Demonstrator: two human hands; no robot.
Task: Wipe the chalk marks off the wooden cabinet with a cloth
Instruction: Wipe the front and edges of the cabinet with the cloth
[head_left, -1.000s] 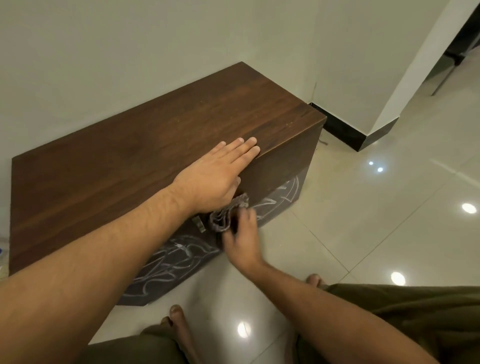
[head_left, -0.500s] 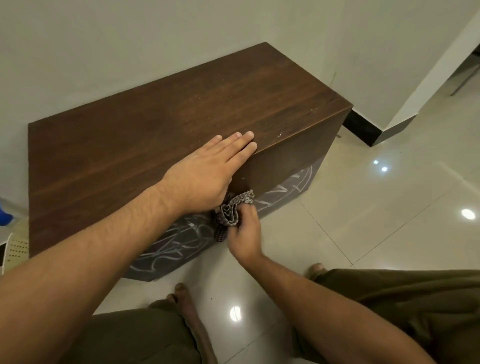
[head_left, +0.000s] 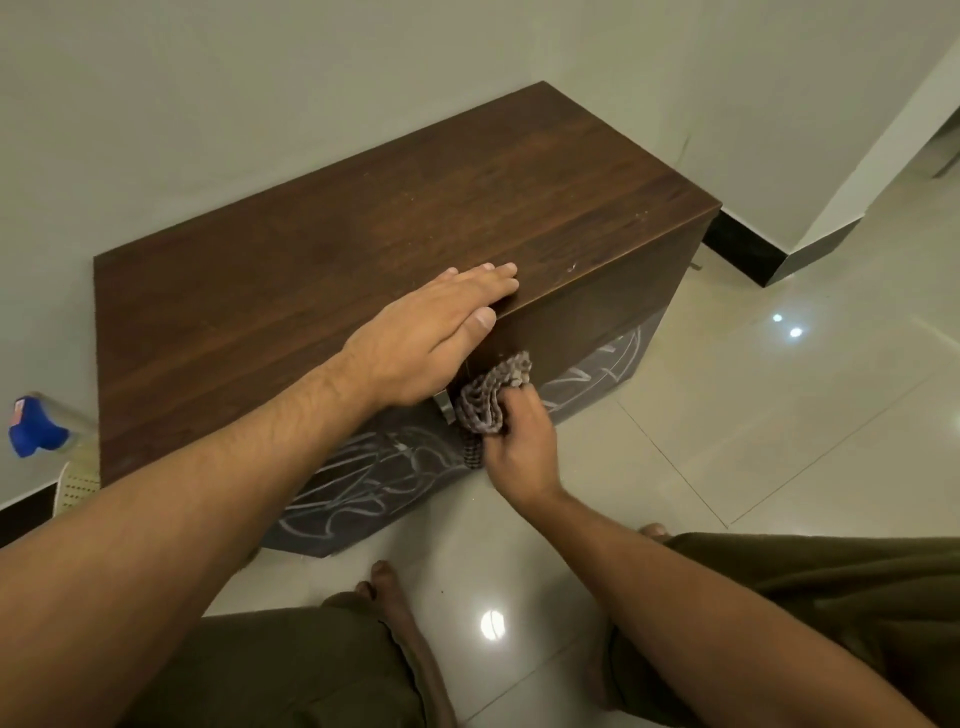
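Observation:
A low dark wooden cabinet (head_left: 322, 270) stands against the wall. White chalk marks (head_left: 374, 483) cover the lower part of its front face, with more chalk scribbles (head_left: 597, 369) to the right. My left hand (head_left: 431, 332) lies flat on the cabinet top at its front edge, fingers together. My right hand (head_left: 519, 447) grips a bunched grey patterned cloth (head_left: 493, 395) pressed against the front face, near the middle. A small metal handle (head_left: 445, 402) shows beside the cloth.
Glossy beige floor tiles (head_left: 753, 426) spread to the right. A blue-capped bottle (head_left: 34, 428) and a perforated cream basket (head_left: 75, 488) sit left of the cabinet. A black skirting (head_left: 737, 249) runs behind the cabinet's right end. My bare feet (head_left: 384, 582) and knees are close to the front.
The view has shifted a little. My right hand keeps the cloth at about the same spot on the front face, slightly turned. My left hand stays flat on top.

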